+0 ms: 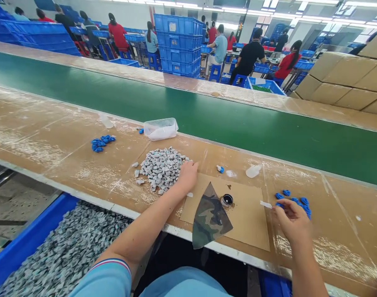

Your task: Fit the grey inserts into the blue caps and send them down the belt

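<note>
Though small, pieces (163,168) beside left fingers (190,166)

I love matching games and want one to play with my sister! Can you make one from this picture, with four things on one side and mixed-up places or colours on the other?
Things:
1. Conveyor belt
2. Camouflage cloth
3. Small round pot
4. Left hand

Places and colours:
A. At the right edge of the pile of small grey pieces
B. Blotchy pattern, with pointed corners
C. Plain green, beyond the brown tabletop
D. Black inside

Right pairs: 1-C, 2-B, 3-D, 4-A
</note>
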### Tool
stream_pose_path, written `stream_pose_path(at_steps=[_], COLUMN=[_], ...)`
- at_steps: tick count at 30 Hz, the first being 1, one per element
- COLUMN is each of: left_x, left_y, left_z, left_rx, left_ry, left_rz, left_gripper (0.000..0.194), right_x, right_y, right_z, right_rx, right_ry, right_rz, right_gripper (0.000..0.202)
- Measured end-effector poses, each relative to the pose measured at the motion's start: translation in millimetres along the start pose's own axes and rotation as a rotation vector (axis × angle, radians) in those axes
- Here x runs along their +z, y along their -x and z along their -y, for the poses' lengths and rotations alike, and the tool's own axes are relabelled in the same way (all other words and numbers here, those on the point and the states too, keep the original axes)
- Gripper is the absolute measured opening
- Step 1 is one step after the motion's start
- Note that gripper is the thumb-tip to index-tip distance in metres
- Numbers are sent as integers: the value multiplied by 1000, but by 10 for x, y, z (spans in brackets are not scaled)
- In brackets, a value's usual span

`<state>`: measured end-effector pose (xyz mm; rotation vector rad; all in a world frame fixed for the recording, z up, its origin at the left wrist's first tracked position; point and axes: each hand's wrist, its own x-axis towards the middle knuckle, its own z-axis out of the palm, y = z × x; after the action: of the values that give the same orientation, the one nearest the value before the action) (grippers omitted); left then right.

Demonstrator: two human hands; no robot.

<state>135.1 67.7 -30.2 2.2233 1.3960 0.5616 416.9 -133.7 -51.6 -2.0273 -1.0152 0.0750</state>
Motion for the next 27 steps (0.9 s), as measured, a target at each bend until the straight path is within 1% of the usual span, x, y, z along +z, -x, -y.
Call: stream_pose_path(at_steps=[2, 3, 5, 8, 10, 12, 14, 18, 20, 23, 27], left_x=[-31, -47, -68, -30, 48, 149, 248, 369, 390, 400, 409], left_y=[74, 136, 305, 619, 801, 920, 973, 975, 970, 973, 980], left_z=[-34, -50, -87, -168, -232, -282, -307, -293, -280, -267, -256], left_rx=[19, 26, 4, -125, -213, -277, -320, -329, -317, -305, -287], left_ry=[80, 174, 463, 904, 1095, 1213, 1275, 1321, 1322, 1311, 1313], left_rz=[-15, -17, 5, 96, 170, 248, 280, 265, 268, 240, 218], left_gripper=[33, 31, 23, 15, 20, 25, 28, 33, 33, 30, 28], right_x=[29, 52, 110, 193, 231, 260, 286, 339, 360, 379, 388], right_y=[79, 125, 220, 331, 364, 368, 358, 349, 352, 348, 324], right_z=[91, 145, 270, 467, 582, 671, 728, 771, 778, 793, 825], right_rx=[25, 8, -87, -232, -309, -370, -412, -429, -403, -368, -433], right_ry=[-171, -222, -279, -248, -181, -146, -140, -123, -115, -121, -93], right_rz=[108, 145, 211, 320, 360, 337, 309, 316, 312, 318, 351], right_gripper=[23, 25, 27, 24, 23, 23, 23, 22, 22, 24, 25])
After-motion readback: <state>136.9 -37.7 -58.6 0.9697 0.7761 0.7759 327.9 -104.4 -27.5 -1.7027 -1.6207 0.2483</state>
